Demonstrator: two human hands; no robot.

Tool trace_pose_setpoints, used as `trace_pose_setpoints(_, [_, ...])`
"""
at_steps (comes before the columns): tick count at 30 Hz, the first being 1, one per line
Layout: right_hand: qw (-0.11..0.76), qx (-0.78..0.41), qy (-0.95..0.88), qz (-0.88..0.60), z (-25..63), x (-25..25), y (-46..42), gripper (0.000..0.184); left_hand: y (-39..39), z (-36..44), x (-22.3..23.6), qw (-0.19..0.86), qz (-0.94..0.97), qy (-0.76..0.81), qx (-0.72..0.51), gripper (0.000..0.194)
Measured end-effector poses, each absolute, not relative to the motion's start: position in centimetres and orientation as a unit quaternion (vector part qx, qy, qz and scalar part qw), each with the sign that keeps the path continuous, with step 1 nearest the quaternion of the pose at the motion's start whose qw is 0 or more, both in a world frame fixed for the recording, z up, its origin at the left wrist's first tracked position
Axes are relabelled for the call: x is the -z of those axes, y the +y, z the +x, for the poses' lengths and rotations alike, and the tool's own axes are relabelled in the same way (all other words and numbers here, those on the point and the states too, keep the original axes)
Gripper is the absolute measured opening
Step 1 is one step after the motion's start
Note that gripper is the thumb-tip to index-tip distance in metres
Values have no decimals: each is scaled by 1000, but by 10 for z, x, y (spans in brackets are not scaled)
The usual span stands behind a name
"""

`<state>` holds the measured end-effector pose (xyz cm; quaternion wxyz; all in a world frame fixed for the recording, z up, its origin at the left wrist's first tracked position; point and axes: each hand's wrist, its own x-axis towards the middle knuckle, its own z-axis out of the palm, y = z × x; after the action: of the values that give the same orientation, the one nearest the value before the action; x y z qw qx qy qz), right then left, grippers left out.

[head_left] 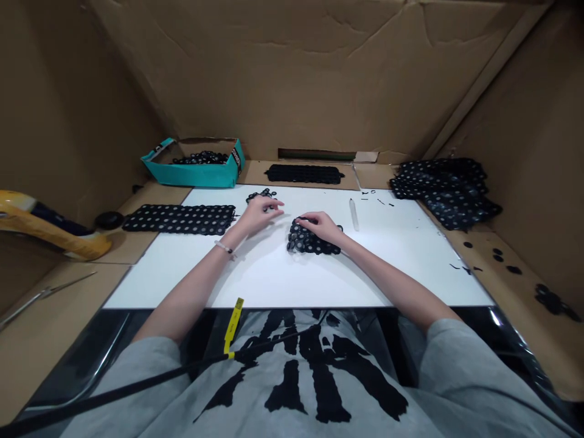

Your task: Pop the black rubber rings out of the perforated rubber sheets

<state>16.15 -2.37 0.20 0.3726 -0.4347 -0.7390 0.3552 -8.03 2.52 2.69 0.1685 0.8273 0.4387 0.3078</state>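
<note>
In the middle of the white board (365, 286) lies a small black piece made of joined rings (314, 245). My right hand (323, 227) is over it, with thumb and fingertips pinched at its upper left edge. To the left, my left hand (261, 213) hovers with thumb and fingers apart, and nothing shows between them. Just behind that hand is a little heap of loose black rings (267, 193), partly covered by it. A white pen-like tool (354, 215) lies to the right of my right hand.
A larger black ring sheet (180, 219) lies at left, another dark strip (305, 174) at the back. A teal box (196, 176) holds more rings. Black sheets (449, 188) are piled at right, near scraps (513, 269). Tweezers (45, 293) and a yellow-handled tool (55, 228) are left.
</note>
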Motion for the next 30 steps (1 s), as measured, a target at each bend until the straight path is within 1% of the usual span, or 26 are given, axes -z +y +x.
trace_pose_setpoints(3, [391,-366,-743,-401,163,0,-21,34,14,-63,-23,274,837,391,-266,33])
trace_pose_setpoints(6, [393,-368,-740,-403,163,0,-21,36,10,-54,-15,366,790,400,-285,35])
trace_pose_setpoints(9, [362,-354,-739,-444,162,-2,-22,41,14,-55,-11,478,693,437,-317,41])
trace_pose_setpoints(11, [337,-347,-743,-462,161,-3,-22,43,20,-60,-10,510,633,472,-340,41])
trace_pose_setpoints(13, [328,-344,-746,-466,161,-3,-22,43,28,-67,-9,489,600,513,-372,38])
trace_pose_setpoints(14, [328,-345,-744,-469,160,-3,-22,42,33,-72,-8,453,592,533,-400,35])
trace_pose_setpoints(16, [325,-355,-733,-481,160,-3,-23,40,43,-83,-7,346,597,559,-460,27])
trace_pose_setpoints(18, [321,-367,-722,-491,160,-4,-25,38,52,-95,-6,238,614,568,-494,23])
trace_pose_setpoints(20, [322,-371,-717,-494,161,-4,-27,38,59,-107,-4,180,634,571,-490,23])
trace_pose_setpoints(24, [326,-370,-715,-496,162,-3,-26,37,66,-121,-3,120,689,554,-453,18])
trace_pose_setpoints(27, [329,-351,-728,-488,162,-2,-25,35,60,-115,-10,57,711,546,-440,24])
trace_pose_setpoints(29, [332,-347,-736,-477,162,-1,-24,35,49,-104,-17,69,744,517,-418,26])
trace_pose_setpoints(30, [335,-349,-737,-471,162,-1,-24,36,43,-97,-20,100,770,489,-396,26])
